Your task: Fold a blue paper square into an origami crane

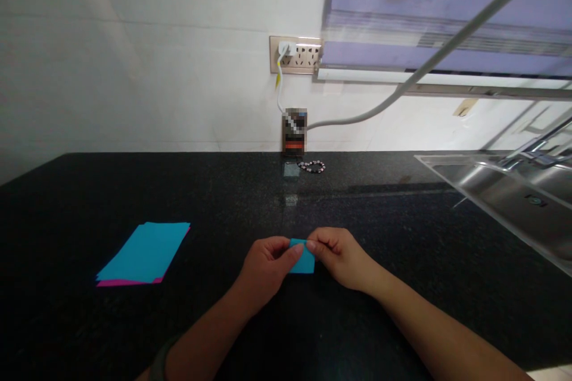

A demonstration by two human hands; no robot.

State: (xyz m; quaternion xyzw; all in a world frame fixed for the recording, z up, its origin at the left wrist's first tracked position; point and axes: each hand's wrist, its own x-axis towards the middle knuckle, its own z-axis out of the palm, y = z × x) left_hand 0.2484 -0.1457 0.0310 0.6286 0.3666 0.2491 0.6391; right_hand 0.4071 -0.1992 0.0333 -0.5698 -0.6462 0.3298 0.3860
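A small folded piece of blue paper is between my two hands, just above or on the dark countertop. My left hand grips its left side, thumb lying over the front. At the upper right corner, my right hand pinches the edge between thumb and curled fingers. The fingertips behind the paper are hidden. Off to the left lies a stack of blue sheets with pink sheets showing beneath at the front and right edges.
On the black countertop, a phone-like object leans against the wall with a beaded strap and cable. A socket panel is above it. A steel sink lies at the right.
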